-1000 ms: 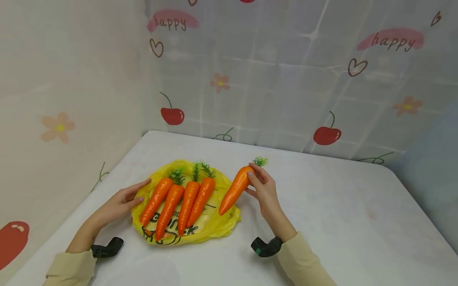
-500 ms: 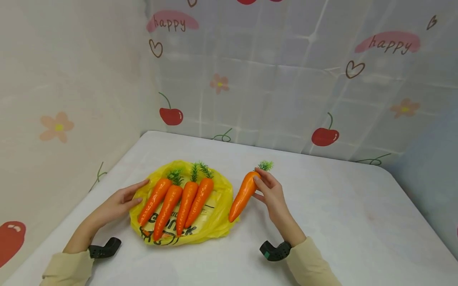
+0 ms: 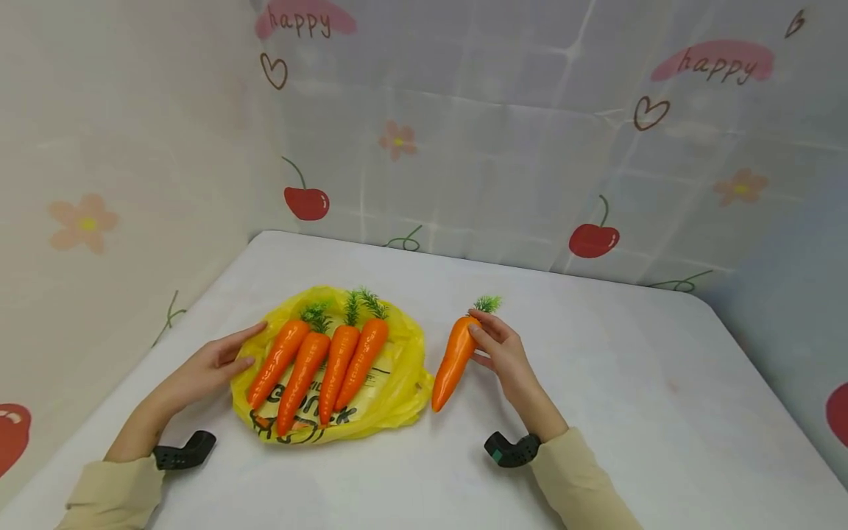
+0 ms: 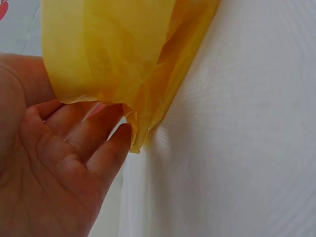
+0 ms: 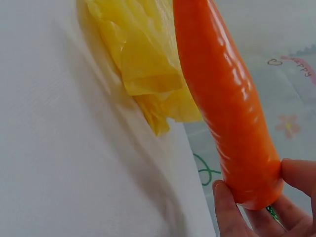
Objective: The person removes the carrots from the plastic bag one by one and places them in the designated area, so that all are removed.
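My right hand (image 3: pixel 506 355) holds an orange carrot (image 3: pixel 452 364) by its thick leafy end, its tip pointing down and toward me. In the right wrist view, the thumb and fingers pinch the carrot (image 5: pixel 224 103) around its top, and part of its green leaves shows between the fingers. Several more carrots (image 3: pixel 303 379) lie side by side on a yellow plastic bag (image 3: pixel 404 397), leaves toward the back. My left hand (image 3: pixel 208 372) rests against the bag's left edge with fingers relaxed. In the left wrist view, the fingertips meet the yellow bag (image 4: pixel 108 54), which hides part of the hand.
All of this is on a white table (image 3: pixel 596 383). A printed curtain (image 3: pixel 464 147) with cherries and flowers hangs along the back edge, and a pale printed sheet (image 3: pixel 132 147) stands on the left. Each wrist wears a black camera band.
My right hand has moved the carrot right, from over the yellow bag to just beside its right edge. The left hand stays at the bag's left edge. The head view has shifted slightly.
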`<state>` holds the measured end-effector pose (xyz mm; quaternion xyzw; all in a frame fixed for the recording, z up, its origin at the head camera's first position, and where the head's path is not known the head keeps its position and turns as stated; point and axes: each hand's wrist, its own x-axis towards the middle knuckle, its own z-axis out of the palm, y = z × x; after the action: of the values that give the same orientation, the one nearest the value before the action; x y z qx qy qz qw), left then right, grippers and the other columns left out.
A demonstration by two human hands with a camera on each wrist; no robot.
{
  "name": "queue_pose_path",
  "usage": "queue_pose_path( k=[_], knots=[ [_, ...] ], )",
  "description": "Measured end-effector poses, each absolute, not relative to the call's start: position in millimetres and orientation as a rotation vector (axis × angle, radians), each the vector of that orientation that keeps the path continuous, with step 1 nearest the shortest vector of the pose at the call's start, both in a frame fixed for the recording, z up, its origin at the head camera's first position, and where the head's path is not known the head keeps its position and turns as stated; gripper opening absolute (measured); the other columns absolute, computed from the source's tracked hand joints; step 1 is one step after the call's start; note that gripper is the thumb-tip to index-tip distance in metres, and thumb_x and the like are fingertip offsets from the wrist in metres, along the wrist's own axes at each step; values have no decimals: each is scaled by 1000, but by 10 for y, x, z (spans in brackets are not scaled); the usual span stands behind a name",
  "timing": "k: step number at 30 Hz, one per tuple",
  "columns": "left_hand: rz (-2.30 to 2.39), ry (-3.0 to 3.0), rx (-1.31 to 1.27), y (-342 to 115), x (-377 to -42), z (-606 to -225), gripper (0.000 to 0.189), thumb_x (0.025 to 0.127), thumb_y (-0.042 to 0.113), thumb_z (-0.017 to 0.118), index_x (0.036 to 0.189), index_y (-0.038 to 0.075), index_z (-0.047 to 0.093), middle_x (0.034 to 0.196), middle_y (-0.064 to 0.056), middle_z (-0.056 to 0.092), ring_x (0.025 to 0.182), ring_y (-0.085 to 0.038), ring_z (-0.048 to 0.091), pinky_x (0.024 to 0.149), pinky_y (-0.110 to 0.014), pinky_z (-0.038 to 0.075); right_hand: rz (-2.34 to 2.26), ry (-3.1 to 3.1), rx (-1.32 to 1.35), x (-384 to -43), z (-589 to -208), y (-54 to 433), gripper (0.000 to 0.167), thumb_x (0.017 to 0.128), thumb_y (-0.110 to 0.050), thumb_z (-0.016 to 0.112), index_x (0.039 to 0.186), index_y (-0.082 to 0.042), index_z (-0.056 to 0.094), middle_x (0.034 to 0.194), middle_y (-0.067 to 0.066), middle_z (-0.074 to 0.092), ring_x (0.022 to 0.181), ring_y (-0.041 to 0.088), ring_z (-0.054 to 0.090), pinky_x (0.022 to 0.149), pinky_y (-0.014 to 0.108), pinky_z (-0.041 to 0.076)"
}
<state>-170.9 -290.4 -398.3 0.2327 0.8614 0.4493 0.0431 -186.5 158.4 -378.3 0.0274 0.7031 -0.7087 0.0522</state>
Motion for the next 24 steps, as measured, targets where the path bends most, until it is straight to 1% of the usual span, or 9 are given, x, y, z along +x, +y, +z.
queue_pose_path(
  k=[4,11,13,19,24],
  knots=[
    [1391,2616,724,-2920,-1713,-3996,53,96,10,53,144,-1,32,145,-26,29,128,-48,24,89,-7,28,-2094,2156,109,-1900,-3857,1580,44,95,-19,57,135,-5,48,127,14,52,94,22,57,83,34,49],
    [1384,2622,719,-2931,-1696,-4007,53,96,11,53,144,0,32,145,-24,30,128,-45,25,89,-7,29,-2087,2142,120,-1912,-3950,1571,43,95,-16,57,135,-4,48,130,15,50,105,24,53,83,32,49],
    [1383,2622,721,-2934,-1689,-4008,53,96,11,53,144,0,32,144,-24,31,128,-44,27,89,-8,30,-2081,2150,109,-1908,-3972,1562,42,95,-15,57,134,-3,49,130,15,51,104,24,54,81,30,49],
    [1388,2625,733,-2926,-1691,-3992,54,96,10,54,144,0,32,145,-23,30,129,-45,23,90,-6,27,-2049,2197,116,-1919,-4027,1515,42,94,-17,59,133,-5,51,127,13,53,101,23,55,75,27,50],
    [1395,2620,737,-2916,-1699,-3976,54,96,9,54,144,-1,32,145,-24,29,129,-46,22,90,-6,26,-2051,2237,128,-1914,-4042,1477,40,94,-15,58,131,-4,52,126,14,53,102,24,54,75,25,50]
  ],
)
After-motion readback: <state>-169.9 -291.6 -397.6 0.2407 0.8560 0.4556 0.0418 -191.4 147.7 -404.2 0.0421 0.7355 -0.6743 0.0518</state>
